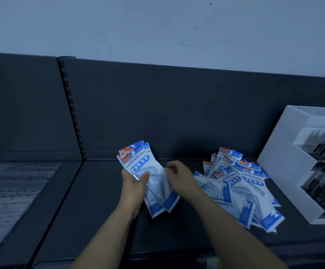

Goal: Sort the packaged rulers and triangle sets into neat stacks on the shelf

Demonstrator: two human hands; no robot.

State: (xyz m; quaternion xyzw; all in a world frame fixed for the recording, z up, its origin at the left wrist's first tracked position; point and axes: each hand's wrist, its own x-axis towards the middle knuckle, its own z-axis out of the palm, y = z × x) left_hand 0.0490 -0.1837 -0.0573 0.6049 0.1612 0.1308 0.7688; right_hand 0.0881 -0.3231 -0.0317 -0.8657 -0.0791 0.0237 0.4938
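Above the shelf (99, 200), the left hand (133, 184) grips seemingly light, slick packs (144, 162) mid-length; the right hand (181, 177) curls fingers (170, 167) at their edge, grasp unclear.

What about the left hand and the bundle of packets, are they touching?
Touching. The head view shows the left hand wrapped round the bundle of packets, thumb pressed across its front.

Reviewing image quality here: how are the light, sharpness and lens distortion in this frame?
Head view: dim, blue-tinted light, no glare; the right hand and the packets held in the left hand are motion-blurred; the pile is sharper, though its small print is unreadable; the sheet at far left is smeared; the back panel has a slanting top edge, wide-angle skew.
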